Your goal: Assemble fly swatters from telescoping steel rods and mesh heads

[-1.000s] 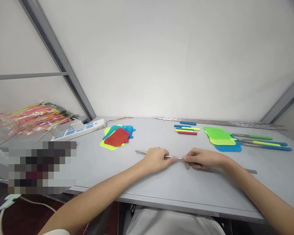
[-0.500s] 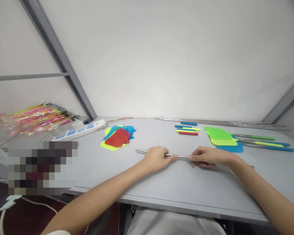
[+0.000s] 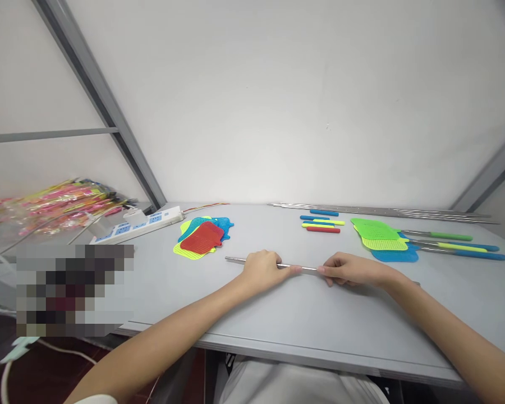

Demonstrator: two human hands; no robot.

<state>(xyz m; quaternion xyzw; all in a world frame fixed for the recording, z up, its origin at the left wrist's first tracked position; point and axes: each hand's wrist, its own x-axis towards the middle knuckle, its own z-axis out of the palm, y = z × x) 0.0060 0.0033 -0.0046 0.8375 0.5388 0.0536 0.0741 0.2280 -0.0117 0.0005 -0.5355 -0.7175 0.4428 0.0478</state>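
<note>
Metal rod [image 3: 309, 269] gripped at two points, inside the front edge [image 3: 294, 354]

Tabletop [image 3: 269, 314] separates that edge, at six o'clock, from the hands. Left hand [image 3: 261, 273] is wrapped around the rod; right hand [image 3: 344, 270] pinches it between thumb and fingers. The rod's tip projects toward nine o'clock, apart from swatter heads [image 3: 202, 238] at ten. Assembled swatters [image 3: 376, 231] lie at two. Coloured tubes [image 3: 323, 229] sit near twelve; farther back, thin rods [image 3: 382, 211] border the wall [image 3: 294, 112].
</note>
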